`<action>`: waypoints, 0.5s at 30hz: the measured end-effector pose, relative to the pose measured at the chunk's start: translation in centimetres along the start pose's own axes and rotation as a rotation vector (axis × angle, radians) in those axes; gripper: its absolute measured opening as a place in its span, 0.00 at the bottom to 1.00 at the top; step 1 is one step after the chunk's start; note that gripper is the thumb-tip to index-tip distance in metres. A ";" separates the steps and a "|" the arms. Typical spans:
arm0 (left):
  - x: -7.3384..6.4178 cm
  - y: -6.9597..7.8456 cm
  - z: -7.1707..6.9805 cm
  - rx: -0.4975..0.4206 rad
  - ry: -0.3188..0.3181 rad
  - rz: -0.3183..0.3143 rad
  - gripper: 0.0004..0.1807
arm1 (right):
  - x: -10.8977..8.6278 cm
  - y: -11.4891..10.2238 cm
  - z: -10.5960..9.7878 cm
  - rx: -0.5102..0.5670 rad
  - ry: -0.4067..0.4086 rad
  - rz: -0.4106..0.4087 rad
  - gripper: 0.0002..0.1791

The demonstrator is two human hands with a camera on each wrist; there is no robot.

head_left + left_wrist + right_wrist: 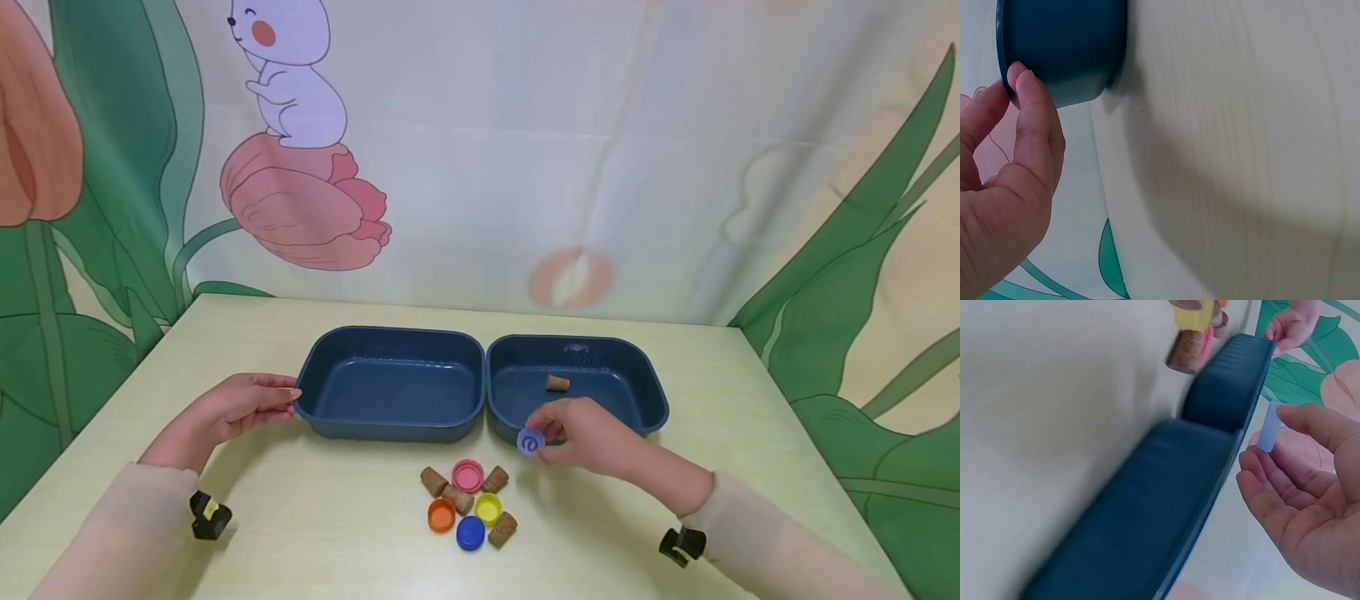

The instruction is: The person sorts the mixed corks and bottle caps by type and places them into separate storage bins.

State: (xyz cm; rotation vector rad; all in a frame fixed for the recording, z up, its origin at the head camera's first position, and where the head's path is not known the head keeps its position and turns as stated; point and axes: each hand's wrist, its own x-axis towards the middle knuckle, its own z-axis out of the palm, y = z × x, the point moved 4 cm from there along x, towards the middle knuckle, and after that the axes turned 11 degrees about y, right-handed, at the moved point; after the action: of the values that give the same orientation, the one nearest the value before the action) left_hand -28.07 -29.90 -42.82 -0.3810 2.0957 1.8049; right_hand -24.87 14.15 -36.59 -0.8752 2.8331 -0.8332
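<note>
At the front edge of the right blue bin [651, 392], my right hand [592, 437] pinches a purple bottle cap [530, 442] between thumb and fingers. The right wrist view shows the cap [1269, 427] edge-on, held just over the bin's rim. Inside this bin lies one cork [557, 383]. My left hand [243, 406] grips the left end of the other blue bin [390, 432]; in the left wrist view its thumb and fingers [1036, 128] pinch the rim. That left bin holds nothing.
In front of the bins, several corks [502, 529] lie mixed with a pink cap [468, 476], an orange cap [441, 515], a yellow cap [488, 509] and a blue cap [471, 533]. Both bins stand side by side on the pale wooden table [337, 517]. A printed curtain [480, 192] hangs behind.
</note>
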 end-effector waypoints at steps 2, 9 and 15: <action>0.0 0.1 0.0 0.001 -0.001 0.002 0.14 | 0.3 -0.2 -0.5 -0.014 0.002 -0.007 0.11; -0.1 0.1 0.1 0.001 -0.007 0.004 0.15 | 1.5 -0.8 -2.0 -0.016 0.025 0.036 0.13; 0.0 0.0 0.1 -0.007 -0.007 0.002 0.10 | 2.6 -1.2 -3.1 0.016 0.026 0.085 0.15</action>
State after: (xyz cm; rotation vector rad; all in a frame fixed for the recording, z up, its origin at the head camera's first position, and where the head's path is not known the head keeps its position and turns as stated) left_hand -28.06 -29.82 -42.80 -0.3734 2.0863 1.8123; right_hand -27.14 13.43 -33.06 -0.7411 2.8584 -0.8614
